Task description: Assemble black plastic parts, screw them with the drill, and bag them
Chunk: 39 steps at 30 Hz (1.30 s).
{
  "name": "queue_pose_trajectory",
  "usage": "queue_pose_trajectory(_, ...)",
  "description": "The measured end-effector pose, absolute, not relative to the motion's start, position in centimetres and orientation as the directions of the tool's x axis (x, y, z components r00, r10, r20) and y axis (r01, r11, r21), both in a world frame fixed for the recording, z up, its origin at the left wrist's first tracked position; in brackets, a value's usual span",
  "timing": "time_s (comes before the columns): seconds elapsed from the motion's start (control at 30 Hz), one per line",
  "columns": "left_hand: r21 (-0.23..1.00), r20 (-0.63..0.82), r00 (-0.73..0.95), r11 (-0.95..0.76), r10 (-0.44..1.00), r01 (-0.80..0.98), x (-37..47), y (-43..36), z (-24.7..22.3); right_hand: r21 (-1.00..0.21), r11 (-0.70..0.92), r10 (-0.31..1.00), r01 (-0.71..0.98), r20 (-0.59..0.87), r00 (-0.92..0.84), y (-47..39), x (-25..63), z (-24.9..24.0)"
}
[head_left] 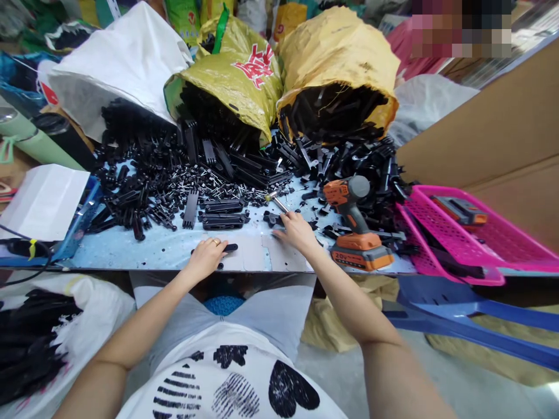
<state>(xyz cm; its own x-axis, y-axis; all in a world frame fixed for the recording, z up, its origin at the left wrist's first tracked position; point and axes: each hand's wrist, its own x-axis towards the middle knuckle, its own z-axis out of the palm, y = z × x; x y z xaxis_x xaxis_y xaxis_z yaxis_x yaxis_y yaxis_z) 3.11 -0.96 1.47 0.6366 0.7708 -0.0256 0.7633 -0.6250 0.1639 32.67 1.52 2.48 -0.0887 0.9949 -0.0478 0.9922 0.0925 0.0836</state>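
My left hand is closed on a black plastic part at the table's front edge, over a pale cardboard piece. My right hand reaches to the right of it, at the near end of a small metal tool with a yellowish tip; whether its fingers grip the tool is unclear. Black assembled parts lie in a stack just beyond my hands. An orange and grey cordless drill stands on its battery to the right of my right hand.
White, green-yellow and yellow sacks spill black parts and screws across the back. Pink baskets stand right beside a cardboard wall. A blue tray is at left.
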Motion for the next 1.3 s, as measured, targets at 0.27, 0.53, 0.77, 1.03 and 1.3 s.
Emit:
queue_pose_trajectory(0.27, 0.145, -0.018, 0.630, -0.621, 0.776, 0.770, 2.5, -0.6, 1.4, 0.221, 0.239, 0.971, 0.946, -0.046, -0.234, 1.9, 34.9, 2.9)
queue_pose_trajectory(0.53, 0.258, 0.010, 0.665, -0.645, 0.746, 0.719, 3.1, 0.2, 0.7, 0.052, 0.418, 0.897, 0.907, -0.182, -0.403, -2.2, 29.4, 5.3)
queue_pose_trajectory(0.77, 0.318, -0.061, 0.686, -0.637, 0.725, 0.702, 3.6, 0.6, 1.7, 0.001, 0.643, 0.752, 0.766, -0.193, -0.631, -3.3, 26.4, 2.7)
queue_pose_trajectory(1.03, 0.334, 0.023, 0.656, -0.624, 0.755, 0.706, 3.1, -0.2, 1.6, 0.081, 0.587, 0.809, 0.805, -0.096, -0.580, -4.2, 24.9, 3.9)
queue_pose_trajectory(1.3, 0.332, 0.163, 0.638, -0.650, 0.753, 0.683, 2.4, -0.9, 0.6, 0.112, 0.647, 0.761, 0.755, -0.025, -0.648, -3.4, 24.6, 5.5)
